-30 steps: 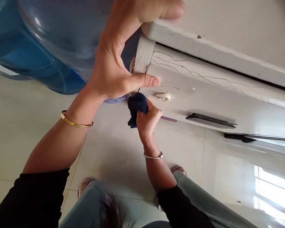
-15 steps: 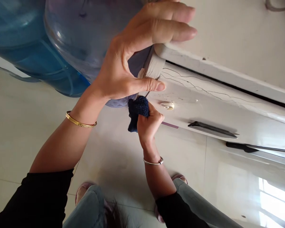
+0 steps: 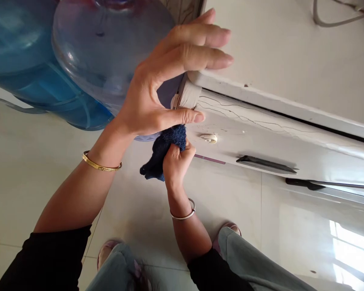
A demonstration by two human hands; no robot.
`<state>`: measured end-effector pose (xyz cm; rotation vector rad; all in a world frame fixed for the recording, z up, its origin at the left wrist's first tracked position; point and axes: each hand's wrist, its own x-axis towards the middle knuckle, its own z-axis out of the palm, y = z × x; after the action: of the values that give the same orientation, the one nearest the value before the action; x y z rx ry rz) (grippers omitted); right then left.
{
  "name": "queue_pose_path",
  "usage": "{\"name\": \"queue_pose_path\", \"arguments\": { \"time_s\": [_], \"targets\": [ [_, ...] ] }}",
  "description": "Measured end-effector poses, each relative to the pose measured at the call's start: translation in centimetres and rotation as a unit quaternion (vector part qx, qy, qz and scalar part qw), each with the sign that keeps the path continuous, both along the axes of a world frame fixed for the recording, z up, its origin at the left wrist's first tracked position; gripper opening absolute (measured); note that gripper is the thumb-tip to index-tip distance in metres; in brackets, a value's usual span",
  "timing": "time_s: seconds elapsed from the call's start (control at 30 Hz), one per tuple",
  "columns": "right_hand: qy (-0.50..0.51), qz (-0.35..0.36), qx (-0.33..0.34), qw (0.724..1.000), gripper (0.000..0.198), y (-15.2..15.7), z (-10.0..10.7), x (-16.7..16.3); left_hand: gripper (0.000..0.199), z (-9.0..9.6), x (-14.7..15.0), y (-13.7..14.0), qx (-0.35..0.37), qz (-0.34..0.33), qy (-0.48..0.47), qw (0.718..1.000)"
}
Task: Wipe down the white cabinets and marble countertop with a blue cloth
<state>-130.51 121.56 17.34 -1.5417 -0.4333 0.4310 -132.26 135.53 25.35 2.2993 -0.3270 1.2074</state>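
My left hand [image 3: 160,81] is spread wide at the corner of a white cabinet [image 3: 267,137], fingers over its top edge and thumb in front of its face. Whether the fingertips touch the surface I cannot tell. Below it, my right hand [image 3: 177,163] is closed around a dark blue cloth [image 3: 160,151], bunched at the lower part of the cabinet's corner, with a loose end hanging to the left. A spiral-shaped whitish knob or sticker [image 3: 208,138] and a dark handle [image 3: 265,163] are on the cabinet's front, right of my right hand.
Large blue water jugs [image 3: 87,60] stand left of the cabinet, close to my left hand. A grey cable [image 3: 324,20] lies on the cabinet top. A long dark-handled object [image 3: 306,185] is at right. My slippered feet are on the tiled floor [image 3: 133,210].
My right hand has moved left with the cloth, whose loose end now sticks out further left. My left hand remains spread at the corner. The view has shifted slightly.
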Motion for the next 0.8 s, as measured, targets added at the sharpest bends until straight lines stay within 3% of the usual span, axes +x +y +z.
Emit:
{"name": "queue_pose_path", "arguments": {
  "time_s": [0.2,0.37,0.6,0.8],
  "targets": [
    [0.021,-0.003,0.031,0.999,0.023,0.5,0.3,-0.5,0.053,0.3,-0.1,0.4,0.043,0.004,0.004,0.999],
    [0.016,-0.014,0.041,0.999,0.026,0.6,0.6,-0.6,0.046,0.4,-0.3,0.4,-0.002,-0.023,0.011,1.0],
    [-0.005,0.002,0.047,0.999,0.027,0.7,0.9,-0.4,0.05,0.5,-0.3,0.8,-0.012,-0.058,0.015,0.998],
    [-0.013,0.013,0.072,0.997,0.026,0.6,1.6,-0.1,0.047,0.5,-0.6,0.3,-0.039,-0.04,0.024,0.998]
  ]
}}
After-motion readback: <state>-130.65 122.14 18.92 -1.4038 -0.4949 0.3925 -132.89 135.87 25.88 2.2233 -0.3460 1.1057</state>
